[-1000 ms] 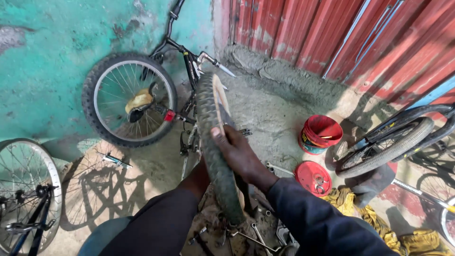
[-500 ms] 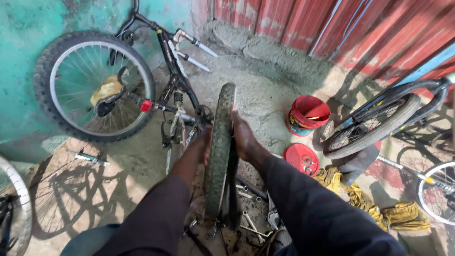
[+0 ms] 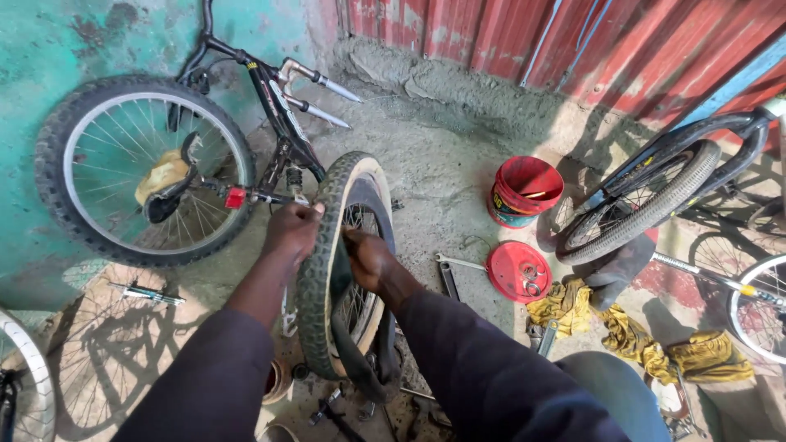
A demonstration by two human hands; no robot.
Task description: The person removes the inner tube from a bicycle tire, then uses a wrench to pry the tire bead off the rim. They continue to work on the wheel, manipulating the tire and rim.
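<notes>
- The upside-down bicycle (image 3: 164, 164) rests against the green wall at the left, with its wheel up and its frame near the work.
- A second bicycle wheel (image 3: 634, 209) leans at the right, well apart from the hands.
- The wheel with the knobby tyre (image 3: 315, 278) stands upright on the ground in the middle, just before the person. I judge it moderately heavy and stiff at the rim, while the rubber is soft and bends; the tread gives good grip, so the best hold is on the tyre edge near the top.
- A black inner tube (image 3: 364, 360) hangs loose from the lower part of the wheel; it looks limp and easy to pinch.
- The red bucket (image 3: 522, 192) and its red lid (image 3: 517, 272) lie on the ground at the right, with yellow rags (image 3: 573, 303) beside.
- The left hand (image 3: 291, 233) is closed on the tyre's outer edge near the top, forearm reaching forward.
- The right hand (image 3: 368, 260) grips the tyre's inner side, fingers curled inside the rim, wrist bent inward.
</notes>
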